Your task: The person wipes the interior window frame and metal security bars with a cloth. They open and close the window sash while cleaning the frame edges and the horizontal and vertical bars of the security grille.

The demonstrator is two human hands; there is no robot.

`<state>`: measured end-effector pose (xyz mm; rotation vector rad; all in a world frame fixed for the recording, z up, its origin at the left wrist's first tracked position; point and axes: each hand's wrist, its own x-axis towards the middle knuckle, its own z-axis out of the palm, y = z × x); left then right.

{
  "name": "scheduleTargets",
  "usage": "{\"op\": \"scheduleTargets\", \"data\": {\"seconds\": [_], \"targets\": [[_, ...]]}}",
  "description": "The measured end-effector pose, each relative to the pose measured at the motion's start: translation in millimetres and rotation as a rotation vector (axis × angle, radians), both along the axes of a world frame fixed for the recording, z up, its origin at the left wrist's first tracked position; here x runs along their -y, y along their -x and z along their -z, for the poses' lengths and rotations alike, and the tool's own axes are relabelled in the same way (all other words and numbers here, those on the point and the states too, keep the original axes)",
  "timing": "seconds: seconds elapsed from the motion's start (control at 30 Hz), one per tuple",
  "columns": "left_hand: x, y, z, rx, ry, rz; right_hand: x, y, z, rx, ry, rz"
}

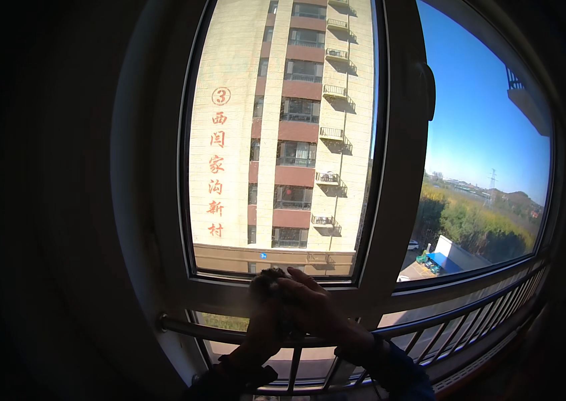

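My two hands are together in front of the lower rail of the window frame (pixel 219 290), near the middle of the view. Between them is a dark, crumpled, cloth-like bundle (pixel 267 282), mostly in shadow; its exact kind does not show. My left hand (pixel 266 327) is closed around it from the left and below. From the right, my right hand (pixel 311 304) closes over the bundle, its fingers toward the glass. Just above the hands is the lower edge of the window pane (pixel 233 200). Shadow hides most of the fingers.
A metal guard railing (pixel 390 330) with upright bars crosses below the window, passing behind my wrists. To the right of the thick middle post (pixel 400 174) is a second pane (pixel 490 134). Outside stand a tall pale building (pixel 236 53) and trees. A dark wall lies left.
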<state>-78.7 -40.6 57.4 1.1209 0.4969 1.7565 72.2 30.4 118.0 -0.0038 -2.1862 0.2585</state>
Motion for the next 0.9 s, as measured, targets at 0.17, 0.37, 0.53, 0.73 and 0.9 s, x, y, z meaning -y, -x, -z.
{"op": "scheduleTargets", "data": {"seconds": [0.17,0.37,0.53,0.73,0.9], "targets": [[-1,3,-22,-0.368,-0.087,-0.214,7,-20,-2,0.040,-0.134,0.071],[15,2,-33,-0.563,0.062,-0.048,-5,-28,7,-0.187,-0.112,0.105],[35,20,-2,-1.172,-0.404,-0.860,-31,-69,-38,-0.500,0.078,0.212],[61,84,27,-1.515,-0.454,-1.201,-88,-107,-159,-0.822,-0.269,0.481],[56,111,52,-1.483,-0.382,-1.200,-71,-87,-283,-0.762,-0.510,0.433]]}}
